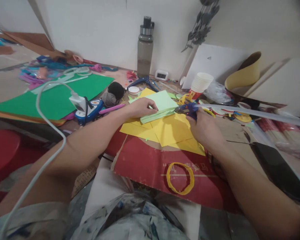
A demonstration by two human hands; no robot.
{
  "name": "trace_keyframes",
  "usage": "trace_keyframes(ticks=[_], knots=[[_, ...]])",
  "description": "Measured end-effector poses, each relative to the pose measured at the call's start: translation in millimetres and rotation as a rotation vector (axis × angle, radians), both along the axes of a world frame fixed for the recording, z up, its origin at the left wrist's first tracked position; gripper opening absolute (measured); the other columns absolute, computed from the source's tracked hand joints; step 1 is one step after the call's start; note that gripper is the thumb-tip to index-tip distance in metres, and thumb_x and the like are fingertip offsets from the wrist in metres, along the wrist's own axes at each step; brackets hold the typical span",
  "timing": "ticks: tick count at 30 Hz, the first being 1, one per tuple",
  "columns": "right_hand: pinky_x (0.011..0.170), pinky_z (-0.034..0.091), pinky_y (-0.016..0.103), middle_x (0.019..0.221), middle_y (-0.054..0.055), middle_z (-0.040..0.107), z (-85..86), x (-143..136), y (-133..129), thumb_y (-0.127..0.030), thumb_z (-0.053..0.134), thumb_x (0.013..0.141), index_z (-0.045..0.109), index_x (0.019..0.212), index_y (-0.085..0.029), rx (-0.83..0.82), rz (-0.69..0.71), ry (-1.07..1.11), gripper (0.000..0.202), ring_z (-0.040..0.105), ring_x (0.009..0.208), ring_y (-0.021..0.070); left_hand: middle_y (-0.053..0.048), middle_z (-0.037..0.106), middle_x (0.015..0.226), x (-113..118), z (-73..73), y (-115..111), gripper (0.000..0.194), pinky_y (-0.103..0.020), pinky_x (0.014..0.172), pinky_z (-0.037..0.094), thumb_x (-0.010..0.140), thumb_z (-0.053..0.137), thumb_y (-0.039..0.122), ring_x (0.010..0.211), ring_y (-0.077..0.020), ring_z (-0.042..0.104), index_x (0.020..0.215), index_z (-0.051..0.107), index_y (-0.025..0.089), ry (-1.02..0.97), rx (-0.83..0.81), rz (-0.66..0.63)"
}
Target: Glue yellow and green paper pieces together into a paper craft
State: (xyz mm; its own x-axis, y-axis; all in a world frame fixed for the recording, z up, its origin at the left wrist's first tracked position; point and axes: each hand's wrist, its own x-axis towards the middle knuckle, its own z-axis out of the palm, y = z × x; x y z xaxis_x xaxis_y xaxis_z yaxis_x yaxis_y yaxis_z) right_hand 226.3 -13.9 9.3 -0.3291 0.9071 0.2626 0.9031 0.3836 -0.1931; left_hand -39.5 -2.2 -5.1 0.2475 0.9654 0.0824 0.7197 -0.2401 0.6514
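Note:
My left hand (146,108), fingers curled, holds the left side of a light green folded paper (163,100). In my right hand (206,125) is a blue glue gun (192,110), its dark nozzle at the right edge of the green paper; whether it touches cannot be made out. A long translucent glue stick (245,115) runs out of the gun's back to the right. Beneath the green paper lie several yellow sheets (168,131). A yellow paper ring (180,191) rests on the red cardboard (142,163) nearer to me.
A water bottle (145,56) stands by the wall beside a small white clock (161,75). Stacked paper cups (201,85) are at the right, near a black phone-like slab (280,170). Leftward, a white cable (38,106) passes over green sheets (90,86) to a blue power strip (90,113).

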Motion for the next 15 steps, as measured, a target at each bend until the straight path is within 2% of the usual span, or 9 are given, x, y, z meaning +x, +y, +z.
trace_keyframes(ticks=[7,15], knots=[[0.085,0.048,0.043,0.108,0.021,0.07,4.0,-5.5,-7.4,-0.033,0.045,0.095,0.058,0.12,-0.012,-0.04,0.034,0.003,0.035,0.065,0.103,0.0348,-0.006,0.075,0.102,-1.2,1.9,-1.4,0.02,-0.026,0.083,0.044,0.08,0.064,0.027,0.092,-0.0168,0.065,0.093,0.075,0.017,0.039,0.004,-0.007],[0.086,0.047,0.044,0.114,0.024,0.068,-1.0,1.8,10.9,-0.032,0.045,0.095,0.055,0.124,-0.009,-0.04,-0.072,0.035,0.038,0.065,0.106,0.0362,-0.006,0.075,0.1,-0.1,5.1,-1.3,0.024,-0.026,0.079,0.044,0.081,0.062,0.03,0.087,-0.0164,0.065,0.096,0.075,0.016,0.084,0.011,0.002]])
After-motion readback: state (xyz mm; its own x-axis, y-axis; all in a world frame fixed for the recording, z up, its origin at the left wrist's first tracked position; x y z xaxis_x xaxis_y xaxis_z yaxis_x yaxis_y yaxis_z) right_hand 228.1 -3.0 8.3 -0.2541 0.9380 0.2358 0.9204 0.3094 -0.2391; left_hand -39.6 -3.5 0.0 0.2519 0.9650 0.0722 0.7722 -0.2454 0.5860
